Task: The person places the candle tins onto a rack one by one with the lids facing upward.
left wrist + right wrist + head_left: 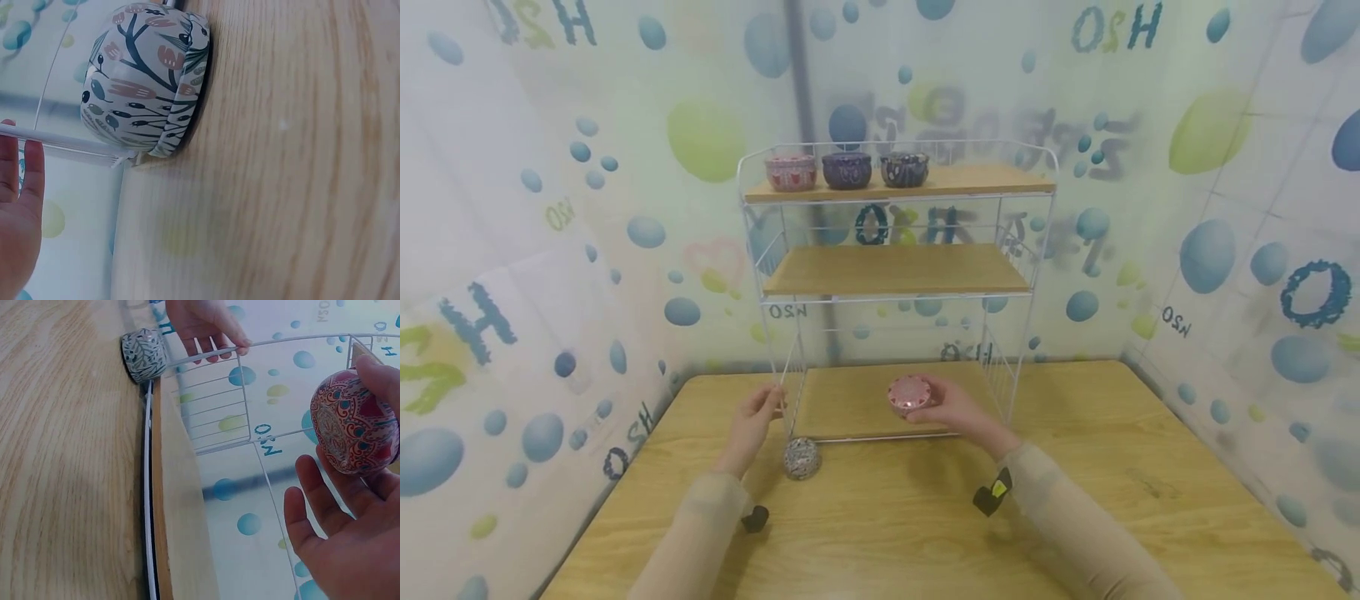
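Right hand (955,410) pinches the pink-and-red tin (909,393), thumb on one side, finger on the other, the outer fingers spread clear of it; left hand (758,410) has its fingers curled at the front left of the white rack (895,268), a light grip as far as I can judge. Tin is held up in the air, lining up on my head feed with the bottom shelf (850,400), about mid-width. I'd tag the step as mid-carry at the rack, left hand probably steadying it; next move seems to call for leveling the tin over the board, clear of the front edge, before loosening the pinch. Grey-white patterned tin (802,458) sits on the desk (887,533) just beside the shelf's front left corner; can't tell if they touch. Three more pots, pink (792,172), purple (847,171) and dark-patterned (905,169), stand toward the left end of the top shelf (985,177). Hard to make out: held tin's height and depth, and whether lid or base faces up. Its far side is hidden by the fingers; left thumb is out of my left wrist feed.
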Demonstrator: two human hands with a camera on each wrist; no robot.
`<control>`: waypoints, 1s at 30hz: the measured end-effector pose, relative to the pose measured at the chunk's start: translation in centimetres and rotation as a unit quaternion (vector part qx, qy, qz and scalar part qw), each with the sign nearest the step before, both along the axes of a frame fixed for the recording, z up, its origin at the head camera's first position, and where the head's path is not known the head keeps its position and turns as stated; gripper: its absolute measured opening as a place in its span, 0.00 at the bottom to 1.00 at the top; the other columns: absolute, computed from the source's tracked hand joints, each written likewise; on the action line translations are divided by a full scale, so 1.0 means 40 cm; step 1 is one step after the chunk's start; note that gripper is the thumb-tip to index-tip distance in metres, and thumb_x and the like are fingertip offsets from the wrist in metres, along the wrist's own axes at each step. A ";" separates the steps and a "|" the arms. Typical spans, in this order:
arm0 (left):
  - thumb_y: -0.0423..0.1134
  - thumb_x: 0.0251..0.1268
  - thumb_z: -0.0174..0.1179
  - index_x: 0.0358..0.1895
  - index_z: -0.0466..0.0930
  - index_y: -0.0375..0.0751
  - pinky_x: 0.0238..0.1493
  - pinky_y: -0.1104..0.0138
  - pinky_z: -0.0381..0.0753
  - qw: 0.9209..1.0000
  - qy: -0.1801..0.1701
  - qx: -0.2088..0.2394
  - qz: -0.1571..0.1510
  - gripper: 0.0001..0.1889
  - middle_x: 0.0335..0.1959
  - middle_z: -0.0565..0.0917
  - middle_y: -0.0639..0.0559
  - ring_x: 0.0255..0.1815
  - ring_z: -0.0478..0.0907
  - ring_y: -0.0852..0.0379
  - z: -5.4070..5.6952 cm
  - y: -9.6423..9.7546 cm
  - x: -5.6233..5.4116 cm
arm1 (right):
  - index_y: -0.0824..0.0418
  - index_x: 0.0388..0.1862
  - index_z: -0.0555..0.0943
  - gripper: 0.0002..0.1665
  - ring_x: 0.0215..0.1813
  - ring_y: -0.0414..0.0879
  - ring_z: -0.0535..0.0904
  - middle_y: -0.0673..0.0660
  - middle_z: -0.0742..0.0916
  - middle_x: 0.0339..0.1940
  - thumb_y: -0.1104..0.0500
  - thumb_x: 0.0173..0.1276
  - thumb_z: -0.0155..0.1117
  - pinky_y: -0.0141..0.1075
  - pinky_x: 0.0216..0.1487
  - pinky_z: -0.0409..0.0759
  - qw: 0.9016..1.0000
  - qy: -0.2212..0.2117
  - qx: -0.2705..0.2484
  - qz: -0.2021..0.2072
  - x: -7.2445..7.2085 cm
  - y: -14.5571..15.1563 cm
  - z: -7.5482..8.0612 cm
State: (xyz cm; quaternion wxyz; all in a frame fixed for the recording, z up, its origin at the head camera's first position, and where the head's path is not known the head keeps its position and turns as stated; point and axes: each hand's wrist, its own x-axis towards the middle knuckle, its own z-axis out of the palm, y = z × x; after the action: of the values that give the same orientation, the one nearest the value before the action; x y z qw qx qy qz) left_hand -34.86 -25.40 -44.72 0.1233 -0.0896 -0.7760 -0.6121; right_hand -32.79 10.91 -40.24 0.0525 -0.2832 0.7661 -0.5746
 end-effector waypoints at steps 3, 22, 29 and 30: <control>0.45 0.78 0.47 0.53 0.75 0.33 0.54 0.60 0.78 1.000 0.001 -0.003 -0.001 0.18 0.48 0.79 0.48 0.53 0.75 0.40 0.004 -0.001 0.003 | 0.69 0.68 0.66 0.41 0.61 0.57 0.75 0.64 0.79 0.60 0.62 0.58 0.73 0.48 0.64 0.72 1.000 -0.003 -0.008 0.007 0.001 -0.001 0.007; 0.46 0.77 0.48 0.50 0.76 0.32 0.51 0.62 0.80 1.000 0.015 -0.009 0.005 0.18 0.42 0.80 0.47 0.48 0.77 0.46 0.000 0.002 0.001 | 0.71 0.66 0.67 0.40 0.57 0.52 0.78 0.66 0.80 0.57 0.68 0.55 0.72 0.43 0.59 0.77 0.996 0.018 -0.075 0.046 0.020 0.006 0.065; 0.44 0.77 0.48 0.51 0.75 0.29 0.49 0.68 0.80 1.000 0.019 -0.001 0.001 0.18 0.40 0.80 0.49 0.50 0.76 0.40 0.006 0.000 0.004 | 0.70 0.66 0.68 0.39 0.55 0.50 0.79 0.64 0.81 0.55 0.66 0.55 0.73 0.41 0.57 0.79 0.996 0.032 -0.075 0.045 0.018 0.018 0.081; 0.44 0.77 0.48 0.51 0.75 0.29 0.49 0.68 0.80 1.000 0.017 0.002 -0.001 0.18 0.40 0.80 0.50 0.51 0.75 0.40 0.007 -0.001 0.005 | 0.70 0.66 0.68 0.39 0.55 0.51 0.79 0.65 0.81 0.55 0.66 0.56 0.72 0.41 0.57 0.79 0.996 0.033 -0.073 0.043 0.016 0.019 0.084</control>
State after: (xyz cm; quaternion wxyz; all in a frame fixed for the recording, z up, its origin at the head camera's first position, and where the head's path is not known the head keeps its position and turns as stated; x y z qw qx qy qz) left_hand -34.65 -25.42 -44.44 0.1355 -0.1007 -0.7724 -0.6123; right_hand -32.14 11.68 -36.88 0.0309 -0.3378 0.7103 -0.6168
